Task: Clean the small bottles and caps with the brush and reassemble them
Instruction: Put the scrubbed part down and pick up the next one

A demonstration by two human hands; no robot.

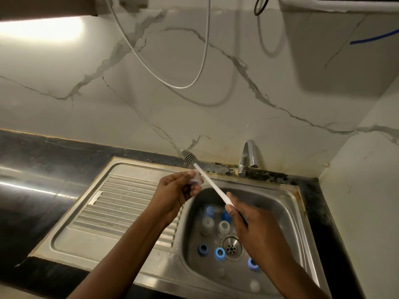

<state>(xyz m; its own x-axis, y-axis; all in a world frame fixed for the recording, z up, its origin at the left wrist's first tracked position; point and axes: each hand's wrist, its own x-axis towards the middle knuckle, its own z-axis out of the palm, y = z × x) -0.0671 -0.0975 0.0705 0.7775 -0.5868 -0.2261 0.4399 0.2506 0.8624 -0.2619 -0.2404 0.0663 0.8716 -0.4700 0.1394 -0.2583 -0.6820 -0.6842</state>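
Observation:
My left hand [176, 192] pinches a small clear bottle [196, 180] above the sink's left edge. My right hand [250, 225] grips the lower end of a white-handled brush [210, 183]. The brush slants up to the left, and its grey ribbed head [187, 156] pokes past the bottle toward the wall. Down in the sink basin [278, 203] lie two clear small bottles [207, 224] [224, 227] and several blue caps [219, 253], scattered around the drain [231, 248].
A ribbed steel drainboard [121, 203] lies left of the basin. A chrome tap [248, 157] stands at the back. Black countertop [32, 169] surrounds the sink. A white hose [179, 87] loops down the marble wall.

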